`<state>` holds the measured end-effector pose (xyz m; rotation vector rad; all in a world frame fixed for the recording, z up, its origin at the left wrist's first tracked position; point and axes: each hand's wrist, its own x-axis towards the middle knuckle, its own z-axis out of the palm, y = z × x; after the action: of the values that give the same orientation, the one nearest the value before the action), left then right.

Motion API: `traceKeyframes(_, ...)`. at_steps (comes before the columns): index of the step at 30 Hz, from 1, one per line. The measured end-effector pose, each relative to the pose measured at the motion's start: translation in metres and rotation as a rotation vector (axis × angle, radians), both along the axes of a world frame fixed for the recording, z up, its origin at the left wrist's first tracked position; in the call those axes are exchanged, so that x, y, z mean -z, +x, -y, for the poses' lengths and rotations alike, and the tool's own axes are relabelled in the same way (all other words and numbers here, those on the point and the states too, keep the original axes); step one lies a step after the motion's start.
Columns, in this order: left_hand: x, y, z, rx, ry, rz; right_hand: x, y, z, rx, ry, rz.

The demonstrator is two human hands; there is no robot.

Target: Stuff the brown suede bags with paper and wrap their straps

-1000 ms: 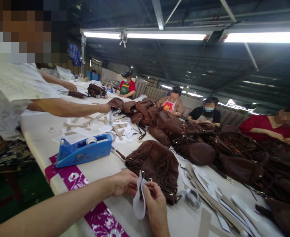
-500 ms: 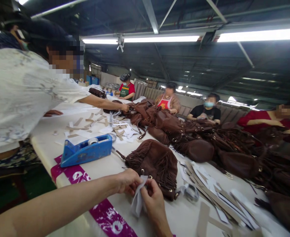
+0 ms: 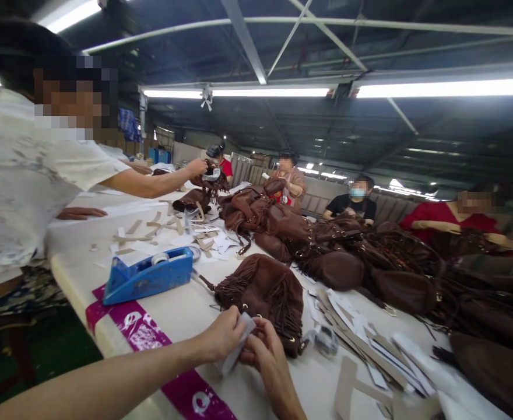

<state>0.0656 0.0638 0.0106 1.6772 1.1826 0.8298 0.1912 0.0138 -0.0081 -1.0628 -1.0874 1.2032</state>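
Note:
Between my hands is a thin strip of white paper [image 3: 238,345], held over the near part of the table. My left hand [image 3: 225,333] pinches its upper left side. The fingers of my right hand [image 3: 263,350] are curled against its right side. Just beyond them lies a brown fringed handbag [image 3: 267,291] with gold-coloured rings. Its strap reaches out to the left. To the left of the bag stands a blue tape dispenser [image 3: 149,274] with a roll in it.
More brown bags [image 3: 344,269] are heaped along the table's far side. Paper and card strips [image 3: 365,344] lie at right, others [image 3: 213,239] farther back. Purple printed tape [image 3: 143,332] crosses the near edge. A co-worker's arm [image 3: 160,184] reaches in from the left; several people sit opposite.
The white strip has turned slightly between my hands. The co-worker at left has lifted a brown bag off the pile. My view has tipped up a little.

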Motion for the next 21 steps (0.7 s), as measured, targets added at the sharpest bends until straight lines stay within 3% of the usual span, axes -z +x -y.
traceKeyframes(6,0.008,0.003,0.008,0.044,0.006,0.021,0.007,0.006,-0.014,0.254,0.041,0.115)
traceKeyframes(10,0.015,0.007,0.011,0.150,-0.541,0.362,0.010,0.003,-0.016,0.290,0.047,0.093)
traceKeyframes(12,0.015,0.007,0.011,0.180,-0.709,0.498,0.008,0.003,-0.013,0.289,0.043,0.090)
traceKeyframes(18,0.009,0.004,0.003,0.059,-0.691,0.557,-0.001,0.005,-0.003,-0.048,0.036,-0.039)
traceKeyframes(21,0.009,0.007,0.003,0.011,-0.641,0.526,-0.001,-0.005,-0.003,0.038,0.061,0.099)
